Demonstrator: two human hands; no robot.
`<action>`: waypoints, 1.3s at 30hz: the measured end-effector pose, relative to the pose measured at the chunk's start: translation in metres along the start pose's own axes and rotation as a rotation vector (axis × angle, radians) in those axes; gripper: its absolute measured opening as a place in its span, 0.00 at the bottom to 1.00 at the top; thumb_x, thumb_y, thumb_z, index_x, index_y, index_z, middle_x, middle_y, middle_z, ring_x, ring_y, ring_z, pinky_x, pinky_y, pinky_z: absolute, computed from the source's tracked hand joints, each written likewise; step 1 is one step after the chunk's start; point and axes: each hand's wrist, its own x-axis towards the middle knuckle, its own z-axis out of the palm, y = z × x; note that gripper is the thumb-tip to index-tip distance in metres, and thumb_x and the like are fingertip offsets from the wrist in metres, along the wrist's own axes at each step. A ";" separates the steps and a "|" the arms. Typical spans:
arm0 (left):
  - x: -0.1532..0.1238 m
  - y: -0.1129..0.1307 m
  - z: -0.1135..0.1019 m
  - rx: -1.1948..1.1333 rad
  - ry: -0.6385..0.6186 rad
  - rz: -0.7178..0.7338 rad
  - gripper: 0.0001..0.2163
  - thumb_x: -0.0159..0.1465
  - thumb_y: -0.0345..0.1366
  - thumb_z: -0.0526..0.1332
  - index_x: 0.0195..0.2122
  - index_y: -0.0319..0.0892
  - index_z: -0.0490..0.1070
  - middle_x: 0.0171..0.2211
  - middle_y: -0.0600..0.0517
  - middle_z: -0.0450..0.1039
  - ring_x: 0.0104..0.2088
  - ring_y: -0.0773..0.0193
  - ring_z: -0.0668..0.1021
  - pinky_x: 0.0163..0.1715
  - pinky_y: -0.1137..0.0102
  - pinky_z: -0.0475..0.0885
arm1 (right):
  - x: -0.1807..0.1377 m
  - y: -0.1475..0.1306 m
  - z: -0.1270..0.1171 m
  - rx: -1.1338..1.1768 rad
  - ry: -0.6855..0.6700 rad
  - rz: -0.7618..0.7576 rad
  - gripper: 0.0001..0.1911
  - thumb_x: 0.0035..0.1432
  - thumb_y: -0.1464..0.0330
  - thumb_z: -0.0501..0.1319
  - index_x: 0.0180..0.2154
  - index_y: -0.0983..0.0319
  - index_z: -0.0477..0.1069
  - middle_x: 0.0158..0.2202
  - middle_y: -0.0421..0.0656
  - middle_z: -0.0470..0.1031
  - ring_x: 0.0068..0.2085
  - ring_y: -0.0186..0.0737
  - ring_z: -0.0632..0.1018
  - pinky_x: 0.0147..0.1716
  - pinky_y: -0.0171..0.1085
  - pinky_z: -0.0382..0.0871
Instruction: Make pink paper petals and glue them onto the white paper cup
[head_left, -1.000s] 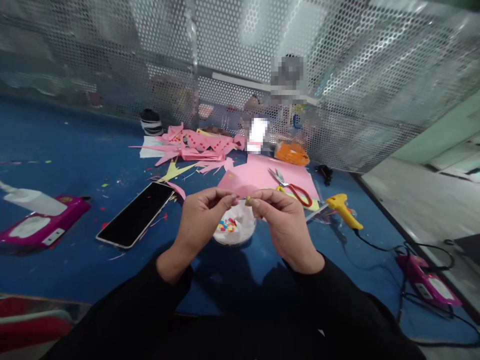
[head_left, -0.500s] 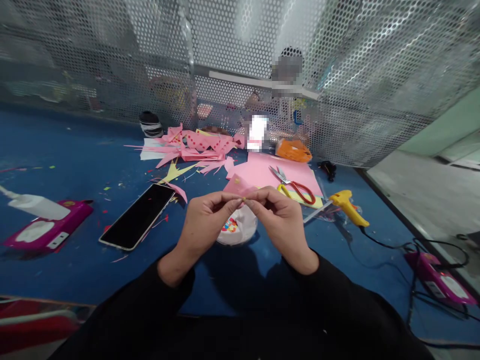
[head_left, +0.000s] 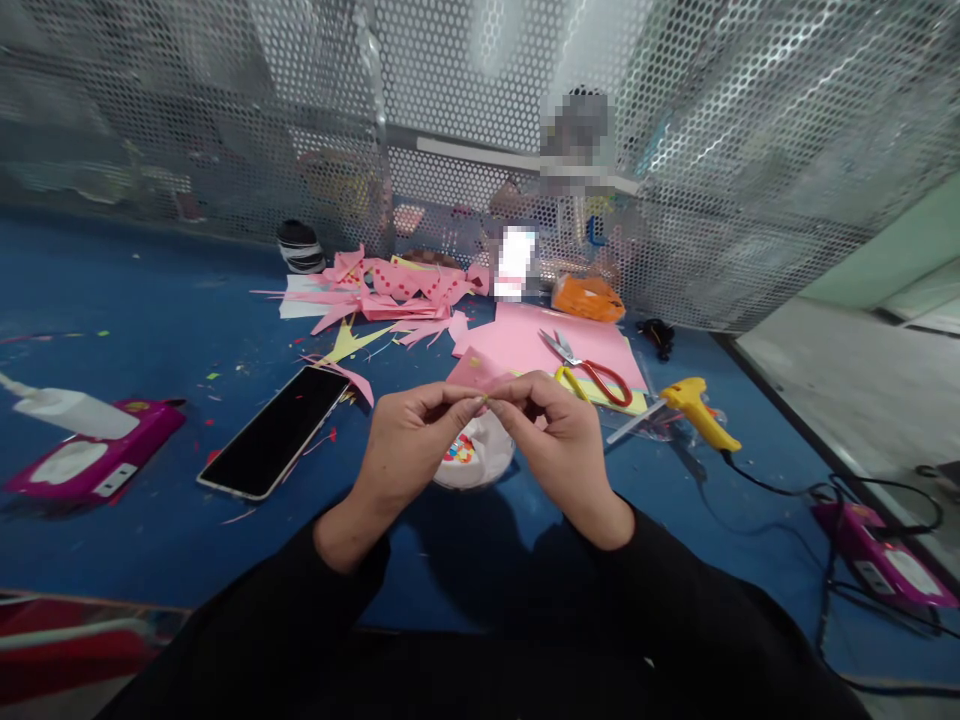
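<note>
Two bare hands meet in front of me, the left hand (head_left: 409,430) and the right hand (head_left: 559,430), thumbs and forefingers pinched together on a tiny yellowish piece (head_left: 484,400), mostly hidden by the fingertips. It sits above the far side of a round white bowl (head_left: 496,455) holding small multicoloured bits (head_left: 459,450). Over to the right I see metal scissors with red and yellow handles (head_left: 606,384) lying on pink paper sheets (head_left: 517,325), near a yellow plastic glue gun (head_left: 701,412).
</note>
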 end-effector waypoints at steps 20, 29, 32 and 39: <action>-0.002 0.003 0.000 -0.050 -0.044 -0.044 0.05 0.58 0.36 0.68 0.28 0.42 0.81 0.26 0.54 0.81 0.28 0.67 0.80 0.31 0.76 0.74 | -0.006 0.008 0.004 -0.269 0.068 -0.332 0.07 0.65 0.75 0.61 0.38 0.60 0.76 0.35 0.42 0.77 0.36 0.36 0.78 0.37 0.37 0.74; -0.001 0.003 0.000 -0.046 -0.046 -0.034 0.05 0.58 0.35 0.67 0.26 0.43 0.81 0.25 0.55 0.81 0.27 0.68 0.80 0.30 0.76 0.74 | -0.005 0.007 0.003 -0.316 0.048 -0.325 0.06 0.65 0.74 0.61 0.39 0.62 0.78 0.36 0.45 0.78 0.36 0.39 0.79 0.36 0.40 0.73; -0.002 0.004 0.001 -0.036 -0.037 -0.034 0.06 0.58 0.35 0.66 0.26 0.43 0.81 0.25 0.55 0.81 0.26 0.68 0.80 0.30 0.76 0.74 | -0.004 0.007 0.003 -0.278 0.045 -0.310 0.06 0.64 0.75 0.61 0.37 0.62 0.78 0.35 0.44 0.78 0.36 0.38 0.79 0.36 0.39 0.73; -0.002 0.005 0.002 -0.027 -0.017 -0.049 0.06 0.58 0.33 0.66 0.26 0.44 0.82 0.25 0.55 0.82 0.27 0.67 0.81 0.31 0.76 0.75 | -0.002 0.006 0.001 -0.177 0.012 -0.233 0.07 0.64 0.75 0.62 0.37 0.60 0.78 0.32 0.40 0.77 0.33 0.34 0.77 0.33 0.35 0.71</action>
